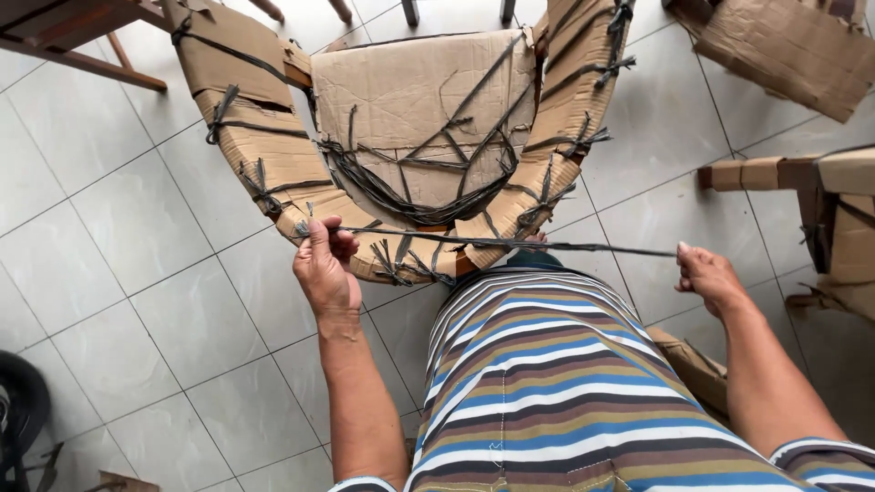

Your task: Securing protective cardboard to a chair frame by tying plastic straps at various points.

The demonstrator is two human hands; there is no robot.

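A chair wrapped in brown cardboard [419,100] stands in front of me, its curved back rail [264,155] and seat bound with dark plastic cord knotted at several spots. A length of the same dark cord [510,243] is stretched level across the rail's near edge. My left hand [324,269] pinches one end of the cord against the cardboard at the left. My right hand [706,278] holds the other end, pulled out taut to the right, away from the chair. My striped shirt [547,383] fills the lower middle.
Pale floor tiles [137,273] surround the chair. Another cardboard-wrapped piece of furniture [820,200] stands at the right edge, one more [784,46] at the top right. Wooden legs [73,36] show at the top left, a dark tyre-like object [18,410] at the bottom left.
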